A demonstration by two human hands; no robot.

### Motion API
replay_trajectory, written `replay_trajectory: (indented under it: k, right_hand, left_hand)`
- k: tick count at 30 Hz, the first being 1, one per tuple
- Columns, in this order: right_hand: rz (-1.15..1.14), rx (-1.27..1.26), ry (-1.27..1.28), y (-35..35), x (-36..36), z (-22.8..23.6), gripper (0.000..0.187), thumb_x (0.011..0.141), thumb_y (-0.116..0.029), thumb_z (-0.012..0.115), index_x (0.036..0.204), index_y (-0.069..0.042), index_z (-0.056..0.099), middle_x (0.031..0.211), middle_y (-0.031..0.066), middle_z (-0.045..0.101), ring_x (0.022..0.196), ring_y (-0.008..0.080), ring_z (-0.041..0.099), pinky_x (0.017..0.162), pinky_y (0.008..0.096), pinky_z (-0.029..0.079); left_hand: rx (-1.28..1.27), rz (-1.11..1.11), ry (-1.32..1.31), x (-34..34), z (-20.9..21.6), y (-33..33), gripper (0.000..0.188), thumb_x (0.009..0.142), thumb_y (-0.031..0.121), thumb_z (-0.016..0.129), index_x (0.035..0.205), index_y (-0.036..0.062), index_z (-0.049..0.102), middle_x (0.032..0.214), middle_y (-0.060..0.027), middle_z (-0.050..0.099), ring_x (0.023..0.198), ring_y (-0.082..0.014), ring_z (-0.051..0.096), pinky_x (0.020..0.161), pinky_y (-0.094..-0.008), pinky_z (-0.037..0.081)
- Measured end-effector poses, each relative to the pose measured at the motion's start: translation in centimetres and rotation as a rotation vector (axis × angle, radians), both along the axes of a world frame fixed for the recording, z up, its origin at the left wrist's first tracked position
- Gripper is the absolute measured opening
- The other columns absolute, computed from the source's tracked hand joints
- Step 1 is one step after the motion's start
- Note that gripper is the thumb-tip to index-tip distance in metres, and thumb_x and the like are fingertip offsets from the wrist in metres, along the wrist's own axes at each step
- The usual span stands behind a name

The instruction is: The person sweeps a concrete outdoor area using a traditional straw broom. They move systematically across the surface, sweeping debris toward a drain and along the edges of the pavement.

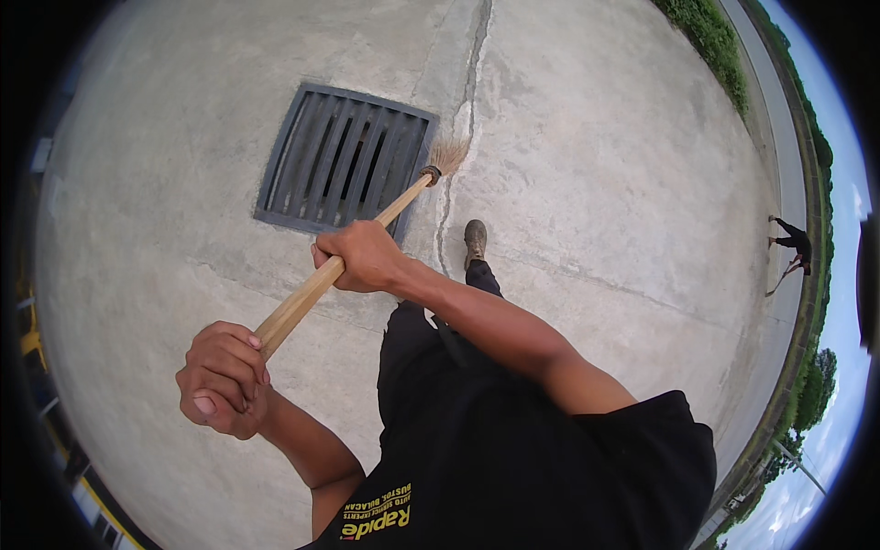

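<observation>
Both of my hands grip a long broom with a pale wooden handle. My left hand is wrapped round the handle's near end, at the lower left. Farther along, my right hand closes round the middle of the handle. From there the handle slants up and to the right, passing over the corner of a dark metal drain grate. Its bristles fan out at the grate's right edge, beside a crack in the concrete. Whether they touch the ground I cannot tell.
Pale concrete spreads around the grate. My shoe stands just right of the crack. Far off at the right, another person bends over with a long-handled tool near a road. Green plants edge the concrete at the top right.
</observation>
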State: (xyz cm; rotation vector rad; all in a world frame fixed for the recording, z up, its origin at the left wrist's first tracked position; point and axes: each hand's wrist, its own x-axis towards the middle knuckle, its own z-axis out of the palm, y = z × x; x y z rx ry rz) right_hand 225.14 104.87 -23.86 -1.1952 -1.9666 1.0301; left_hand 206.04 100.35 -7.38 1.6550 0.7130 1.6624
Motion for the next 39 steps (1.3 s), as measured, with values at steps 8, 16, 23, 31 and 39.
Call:
replay_trajectory:
  k: [8, 16, 23, 31, 39]
  right_hand:
    - [-0.017, -0.088, 0.105, 2.9, 14.1, -11.6, 0.027, 0.094, -0.023, 0.067, 0.074, -0.004, 0.062, 0.069, 0.0183, 0.063, 0.071, 0.0457, 0.063, 0.064, 0.0514, 0.049]
    - [-0.151, -0.523, -0.547, -0.7, 39.7, -16.8, 0.023, 0.085, -0.026, 0.07, 0.101, -0.015, 0.082, 0.09, 0.0194, 0.077, 0.091, 0.0421, 0.074, 0.085, 0.0516, 0.06]
    - [-0.172, -0.239, -0.362, 10.1, 38.9, -6.2, 0.018, 0.087, -0.024, 0.07, 0.096, -0.013, 0.08, 0.082, 0.0192, 0.075, 0.08, 0.0433, 0.072, 0.075, 0.0536, 0.058]
    - [0.226, 0.206, 0.236, 27.9, 31.7, 3.0, 0.023, 0.091, -0.018, 0.069, 0.073, -0.007, 0.061, 0.066, 0.0157, 0.062, 0.065, 0.0412, 0.062, 0.065, 0.0494, 0.05]
    - [0.181, -0.114, 0.195, 41.2, 37.6, -12.4, 0.013, 0.079, -0.014, 0.073, 0.072, -0.006, 0.064, 0.071, 0.0164, 0.067, 0.071, 0.0403, 0.067, 0.065, 0.049, 0.05]
  left_hand:
    - [-0.25, 0.004, 0.144, 16.2, -10.9, 2.0, 0.045, 0.11, 0.015, 0.044, 0.066, 0.0042, 0.044, 0.058, -0.0061, 0.049, 0.051, -0.0182, 0.051, 0.057, -0.037, 0.051]
    - [-1.023, -0.154, -0.346, 35.4, -22.7, 8.3, 0.048, 0.115, 0.027, 0.046, 0.07, 0.0107, 0.041, 0.066, -0.0009, 0.04, 0.064, -0.015, 0.046, 0.081, -0.0408, 0.051]
    - [-0.678, 0.044, -0.486, 35.3, -11.4, 17.8, 0.047, 0.109, 0.023, 0.047, 0.065, 0.0163, 0.032, 0.056, 0.0002, 0.031, 0.052, -0.0129, 0.034, 0.066, -0.0374, 0.043]
    - [0.269, 0.113, 0.149, 38.5, 3.1, 20.2, 0.047, 0.1, 0.018, 0.049, 0.056, 0.0105, 0.037, 0.048, -0.0024, 0.046, 0.042, -0.0158, 0.05, 0.054, -0.0359, 0.056]
    - [-0.115, 0.098, 0.119, 44.2, -11.5, 37.8, 0.049, 0.106, 0.017, 0.049, 0.059, 0.0071, 0.039, 0.052, -0.0036, 0.044, 0.045, -0.0151, 0.045, 0.05, -0.033, 0.044]
